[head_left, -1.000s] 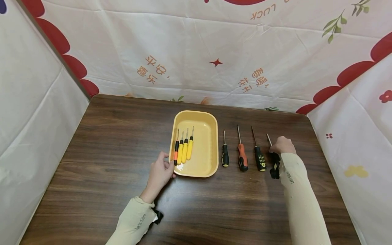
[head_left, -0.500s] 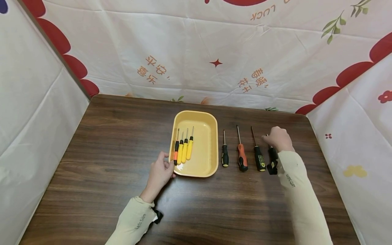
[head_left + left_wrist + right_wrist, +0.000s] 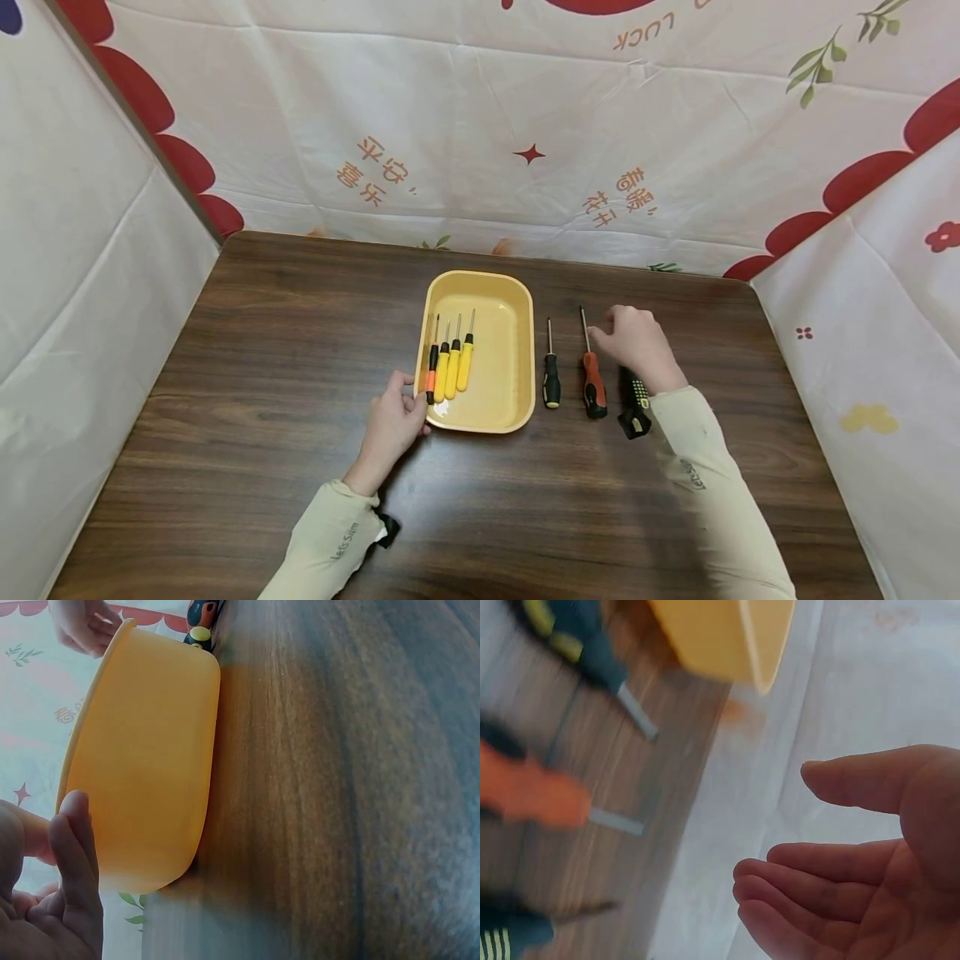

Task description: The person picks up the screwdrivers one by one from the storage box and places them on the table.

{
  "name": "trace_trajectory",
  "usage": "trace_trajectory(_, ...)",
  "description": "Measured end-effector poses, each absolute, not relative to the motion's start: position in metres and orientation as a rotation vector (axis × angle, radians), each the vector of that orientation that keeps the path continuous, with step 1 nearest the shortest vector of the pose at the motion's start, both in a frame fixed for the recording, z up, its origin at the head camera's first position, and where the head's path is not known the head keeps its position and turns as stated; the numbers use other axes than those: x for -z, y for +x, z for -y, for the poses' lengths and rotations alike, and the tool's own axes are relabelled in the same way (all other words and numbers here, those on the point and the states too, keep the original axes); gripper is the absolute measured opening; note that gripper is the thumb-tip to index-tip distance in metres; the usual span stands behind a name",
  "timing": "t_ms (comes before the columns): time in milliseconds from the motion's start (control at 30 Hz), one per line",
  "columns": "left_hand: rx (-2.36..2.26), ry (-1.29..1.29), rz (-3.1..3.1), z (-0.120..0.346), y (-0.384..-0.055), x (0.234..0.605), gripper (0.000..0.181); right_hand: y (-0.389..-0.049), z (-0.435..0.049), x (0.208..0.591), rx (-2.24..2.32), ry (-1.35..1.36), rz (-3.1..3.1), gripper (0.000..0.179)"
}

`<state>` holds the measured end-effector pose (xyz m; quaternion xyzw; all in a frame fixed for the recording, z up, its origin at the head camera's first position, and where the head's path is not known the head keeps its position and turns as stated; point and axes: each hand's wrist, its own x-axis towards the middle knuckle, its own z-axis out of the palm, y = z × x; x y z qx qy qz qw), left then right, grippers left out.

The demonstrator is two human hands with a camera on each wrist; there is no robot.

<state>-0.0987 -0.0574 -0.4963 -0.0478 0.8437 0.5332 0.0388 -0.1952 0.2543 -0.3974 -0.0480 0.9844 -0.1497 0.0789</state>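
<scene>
My left hand (image 3: 392, 422) holds the near-left corner of a yellow plastic tray (image 3: 517, 400); the left wrist view shows fingers (image 3: 73, 847) against the tray's outer wall. Inside the tray lie several small screwdrivers: yellow-handled ones (image 3: 452, 371) and one black and orange (image 3: 432, 371). My right hand (image 3: 636, 343) hovers over the row of larger screwdrivers, thumb and fingers apart and holding nothing in the right wrist view. Beneath it is a black screwdriver with yellow dots (image 3: 640, 390), partly hidden. To its left lie an orange and black screwdriver (image 3: 592, 383) and a black one (image 3: 551, 379).
The dark wooden table (image 3: 285, 333) meets a printed white cloth backdrop (image 3: 465, 125) at its far edge. Similar cloth walls rise on both sides. Black wrist straps (image 3: 386, 531) show at the sleeves.
My right hand has moved left from the rightmost black screwdriver, past it and toward the orange one; that rightmost screwdriver is now hidden from view. The left hand and tray stay put.
</scene>
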Motion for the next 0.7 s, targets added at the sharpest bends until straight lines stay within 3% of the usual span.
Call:
trace_trajectory(333,-1.657,-0.141,-2.587,0.058,-0.098,0.497,0.029,-0.169,-0.211,0.413,0.542,-0.271,-2.845,0.028)
trace_trajectory(700,-1.653,-0.133,-2.592,0.057,-0.098,0.499,0.028,-0.16,-0.198,0.434,0.598,-0.358,-2.812,0.02)
